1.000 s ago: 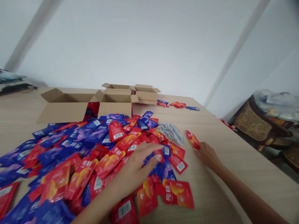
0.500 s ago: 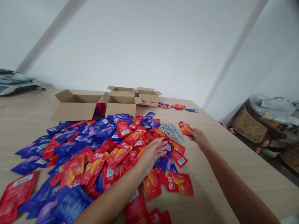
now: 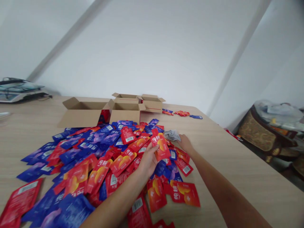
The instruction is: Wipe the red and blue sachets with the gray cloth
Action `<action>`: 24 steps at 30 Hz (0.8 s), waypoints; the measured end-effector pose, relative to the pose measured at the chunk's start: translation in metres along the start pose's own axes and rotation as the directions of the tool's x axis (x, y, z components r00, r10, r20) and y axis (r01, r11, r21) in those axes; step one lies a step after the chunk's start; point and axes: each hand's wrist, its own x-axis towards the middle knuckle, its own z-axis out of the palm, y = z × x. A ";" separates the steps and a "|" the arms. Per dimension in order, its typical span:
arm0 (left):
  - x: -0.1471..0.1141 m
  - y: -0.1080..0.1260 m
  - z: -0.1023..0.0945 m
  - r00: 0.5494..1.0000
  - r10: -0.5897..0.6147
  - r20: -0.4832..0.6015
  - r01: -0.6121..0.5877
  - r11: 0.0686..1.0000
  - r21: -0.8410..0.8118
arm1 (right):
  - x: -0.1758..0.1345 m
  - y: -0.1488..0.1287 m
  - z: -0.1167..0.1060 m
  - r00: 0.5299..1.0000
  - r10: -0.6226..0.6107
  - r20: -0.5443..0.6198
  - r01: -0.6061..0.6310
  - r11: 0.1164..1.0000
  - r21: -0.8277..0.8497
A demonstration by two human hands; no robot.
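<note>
My left hand (image 3: 147,161) is closed on a red pouch (image 3: 161,147) with orange fruit printed on it, held upright above the pile. To the right of it, my right hand (image 3: 186,144) has its fingers closed on a crumpled grey cloth (image 3: 172,135) at the pile's edge; its fingertips are partly hidden. Beneath and left of both hands spreads a heap of red pouches (image 3: 123,161) and blue pouches (image 3: 98,136), many overlapping. One red pouch (image 3: 185,192) lies flat at the heap's right front.
Open cardboard boxes stand behind the heap: a left one (image 3: 79,117), a middle one (image 3: 125,114) and others further back, including one (image 3: 151,104). Small groups of pouches (image 3: 181,113) lie at the far right. A scale-like device (image 3: 19,95) sits far left; a patterned chair (image 3: 257,133) is right of the table (image 3: 239,171).
The red pouch has passed from my right hand to my left, which was open. My right hand has moved left onto the grey cloth, which is now more bunched up.
</note>
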 end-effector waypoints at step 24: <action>-0.004 0.060 0.006 0.963 0.201 -0.182 -0.213 0.976 -0.048 | -0.086 -0.124 -0.030 0.968 -0.045 -0.246 0.238 0.467 0.852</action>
